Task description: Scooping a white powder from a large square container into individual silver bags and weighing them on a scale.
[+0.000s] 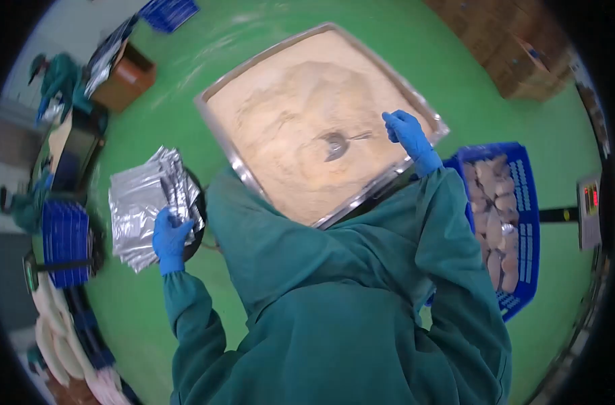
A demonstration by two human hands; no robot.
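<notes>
At the left, my left hand (171,237), in a blue glove, touches a stack of silver foil bags (135,209). Its thumb and forefinger are apart, with foil showing between them. My right hand (405,133), also gloved in blue, is above the right side of a metal tray (236,165) of pale powder (294,108). Its fingers are curled closed, and I see nothing in them. A metal scoop (335,146) lies partly sunk in the powder, its handle pointing toward my right hand but apart from it.
On my right stands a blue crate (528,223) of pale filled packs (496,202), with a scale display (589,206) beyond it. Cardboard boxes (523,67) are stacked at the far right. Two people in green (68,77) are at the far left, near another blue crate (66,236).
</notes>
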